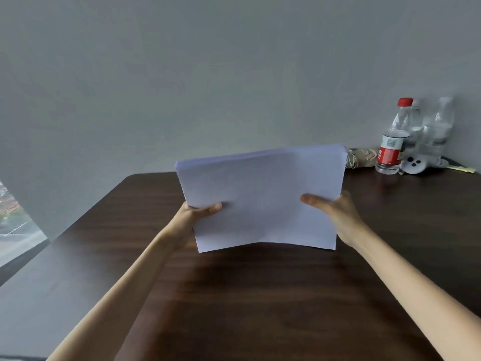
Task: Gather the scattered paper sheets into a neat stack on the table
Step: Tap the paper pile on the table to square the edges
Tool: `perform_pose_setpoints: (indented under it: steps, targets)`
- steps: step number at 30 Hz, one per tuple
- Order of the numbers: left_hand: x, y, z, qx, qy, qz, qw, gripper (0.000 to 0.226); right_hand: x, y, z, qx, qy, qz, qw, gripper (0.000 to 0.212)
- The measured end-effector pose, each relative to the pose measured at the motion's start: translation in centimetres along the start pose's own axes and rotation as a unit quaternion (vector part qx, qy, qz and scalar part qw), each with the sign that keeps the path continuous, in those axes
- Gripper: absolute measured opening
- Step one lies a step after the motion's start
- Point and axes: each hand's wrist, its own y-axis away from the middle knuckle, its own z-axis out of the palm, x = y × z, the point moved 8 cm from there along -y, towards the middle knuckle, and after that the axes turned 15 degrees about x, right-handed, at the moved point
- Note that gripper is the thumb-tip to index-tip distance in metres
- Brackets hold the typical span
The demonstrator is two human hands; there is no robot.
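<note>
A stack of white paper sheets (263, 194) stands upright on its lower edge above the dark wooden table (234, 295), tilted slightly back. My left hand (192, 217) grips the stack's left side, thumb on the front face. My right hand (335, 212) grips its right side, thumb also lying across the front. The fingers of both hands are hidden behind the sheets. The top edges of the sheets look nearly flush.
At the back right corner stand a red-capped bottle (393, 142) and other clear bottles (437, 128), with a white controller (416, 164) and a patterned folded object (361, 157) beside them. A grey wall rises behind; a window (15, 230) lies at the left.
</note>
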Motion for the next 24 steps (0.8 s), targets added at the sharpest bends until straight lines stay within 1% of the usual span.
perform_pose_setpoints:
  steps: [6, 9, 12, 13, 15, 16, 18, 20, 22, 24]
  targets:
    - [0.7, 0.2, -0.3, -0.022, 0.014, -0.001, 1.000, 0.046, -1.6, -0.5, 0.3, -0.045, -0.006, -0.037, 0.998, 0.030]
    - [-1.3, 0.8, -0.3, -0.025, 0.013, -0.043, 0.999, 0.057, 0.2, -0.1, 0.1, -0.043, -0.008, -0.008, 0.999, 0.028]
    - [-1.7, 0.9, -0.7, 0.000, 0.024, -0.061, 0.998, 0.058, 0.3, -0.6, 0.4, -0.048, -0.008, 0.000, 0.999, 0.027]
    - [-1.7, 0.9, -1.1, 0.013, 0.026, -0.065, 0.997, 0.057, 0.0, -0.7, 0.8, -0.056, -0.003, 0.002, 0.998, 0.028]
    - [-1.8, 0.9, -1.9, 0.032, 0.026, -0.079, 0.996, 0.045, -0.1, -1.2, 1.7, -0.070, 0.009, 0.011, 0.997, 0.028]
    - [-1.8, 0.8, -2.3, 0.038, 0.022, -0.084, 0.996, 0.043, -0.1, -1.5, 2.3, -0.078, 0.015, 0.017, 0.997, 0.027]
    - [-2.4, 0.4, -3.6, 0.033, 0.014, -0.092, 0.995, 0.045, 0.6, -2.0, 3.8, -0.091, 0.023, 0.031, 0.995, 0.026]
    - [-2.8, -0.3, -5.2, 0.019, 0.006, -0.104, 0.994, 0.044, 1.8, -2.9, 5.6, -0.109, 0.019, 0.056, 0.992, 0.026]
    - [-2.9, -1.8, -7.1, 0.021, -0.002, -0.111, 0.994, 0.041, 3.4, -4.3, 7.8, -0.128, 0.019, 0.085, 0.988, 0.026]
    - [-3.1, -3.7, -9.1, 0.034, -0.017, -0.107, 0.994, 0.036, 5.2, -5.8, 10.5, -0.147, 0.028, 0.115, 0.982, 0.032]
